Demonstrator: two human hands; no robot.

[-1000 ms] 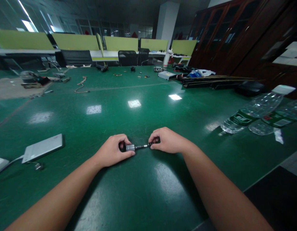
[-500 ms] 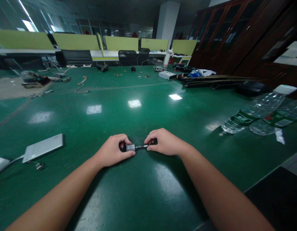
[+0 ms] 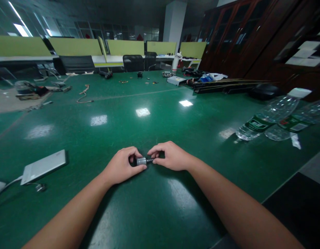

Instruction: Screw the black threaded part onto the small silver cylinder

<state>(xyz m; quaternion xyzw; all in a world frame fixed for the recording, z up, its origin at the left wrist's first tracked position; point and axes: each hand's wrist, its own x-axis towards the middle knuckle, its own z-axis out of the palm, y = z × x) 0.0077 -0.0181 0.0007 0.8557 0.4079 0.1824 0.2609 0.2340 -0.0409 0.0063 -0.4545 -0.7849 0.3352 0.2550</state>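
My left hand is closed around a small silver metal cylinder, gripping it between thumb and fingers just over the table. A thin, dark, ridged rod sticks out of the cylinder's right end. At the rod's free end is my right hand, with the thumb against the tip and the forefinger curled above it. The fingers partly hide the rod's end, and I cannot tell whether rod and cylinder are one piece.
On the green table, a white power bank with a cable lies at left. Two clear plastic bottles stand at right. Long dark strips, a white box and small parts lie toward the far edge.
My right hand has moved left, closer to my left hand. Less of the rod shows between them. The view has shifted slightly.
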